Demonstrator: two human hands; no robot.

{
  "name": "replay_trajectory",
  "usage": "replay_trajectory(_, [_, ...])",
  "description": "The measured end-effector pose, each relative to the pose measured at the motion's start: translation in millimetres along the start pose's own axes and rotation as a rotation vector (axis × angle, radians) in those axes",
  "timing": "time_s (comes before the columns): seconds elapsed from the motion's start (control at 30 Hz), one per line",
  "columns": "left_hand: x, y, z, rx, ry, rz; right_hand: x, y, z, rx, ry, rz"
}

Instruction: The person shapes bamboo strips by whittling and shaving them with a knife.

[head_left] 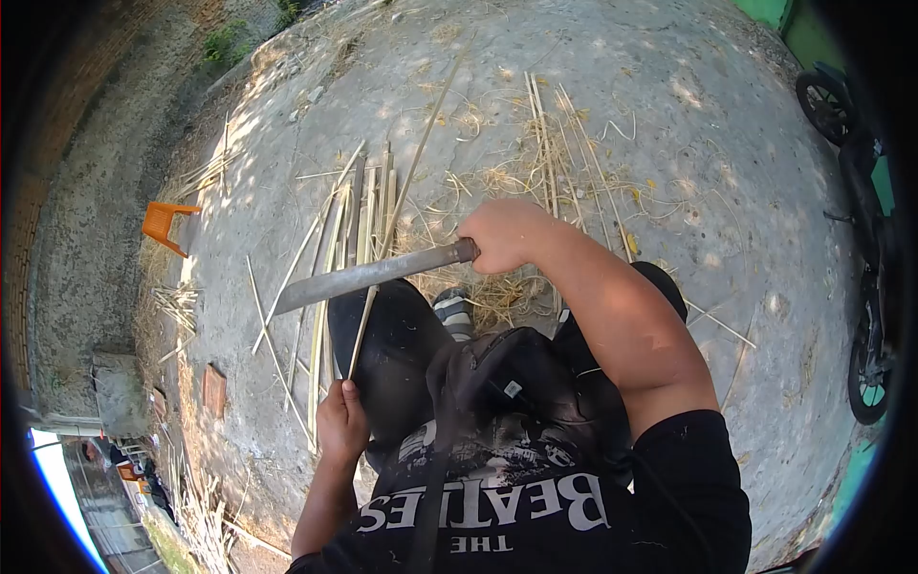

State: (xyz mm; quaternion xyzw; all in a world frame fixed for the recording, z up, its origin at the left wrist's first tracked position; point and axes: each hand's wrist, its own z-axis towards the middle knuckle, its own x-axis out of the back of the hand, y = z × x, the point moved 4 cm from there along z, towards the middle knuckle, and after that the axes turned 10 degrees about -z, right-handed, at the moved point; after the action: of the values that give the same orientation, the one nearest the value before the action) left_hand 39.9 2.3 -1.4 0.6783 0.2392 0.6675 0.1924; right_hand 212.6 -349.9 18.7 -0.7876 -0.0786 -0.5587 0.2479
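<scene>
My right hand [505, 235] is wrapped round the handle of a long machete [378, 273], whose broad grey blade points left across my thigh. Near my left knee, my left hand [342, 421] grips the lower end of a long thin bamboo strip [417, 153]. That strip slants up and away, and the machete blade crosses over it; whether the two touch, I cannot tell. Beyond the blade, a bundle of split bamboo strips [390, 196] lies on the ground by my left leg.
More strips [543, 143] and curly shavings [502, 297] lie ahead on the concrete. On the left are an orange plastic stool [167, 226], a brick [214, 391] and a pile of strips [203, 526]. A motorbike [865, 220] stands at the right edge.
</scene>
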Motion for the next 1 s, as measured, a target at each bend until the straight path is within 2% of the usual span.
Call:
replay_trajectory(0.07, [3.1, 2.4, -1.5, -0.016, 0.002, -0.046, 0.4, -7.2, -2.2, 0.075, 0.053, -0.005])
replay_trajectory(0.27, [3.6, 8.4, 5.2, -0.065, 0.02, 0.092, -13.7, 69.3, 18.5, -0.246, 0.051, 0.268])
replay_trajectory(0.37, [4.1, 9.9, 7.2, -0.117, 0.027, 0.152, -15.1, 61.6, 14.2, -0.24, 0.074, 0.269])
replay_trajectory(0.57, [5.8, 13.7, 10.3, -0.143, -0.001, 0.206, -22.6, 9.0, 13.2, 0.021, -0.023, 0.048])
replay_trajectory(0.67, [9.4, 8.5, 11.3, -0.119, -0.05, 0.176, -20.3, 25.8, 20.7, -0.022, -0.079, 0.152])
replay_trajectory(0.87, [6.8, 7.5, 15.9, -0.082, -0.078, 0.153, -15.7, 13.1, 14.8, -0.085, 0.007, 0.143])
replay_trajectory(1.0, [4.1, 8.7, 14.0, -0.069, -0.063, 0.157, -8.7, 4.4, 8.1, -0.106, -0.021, 0.068])
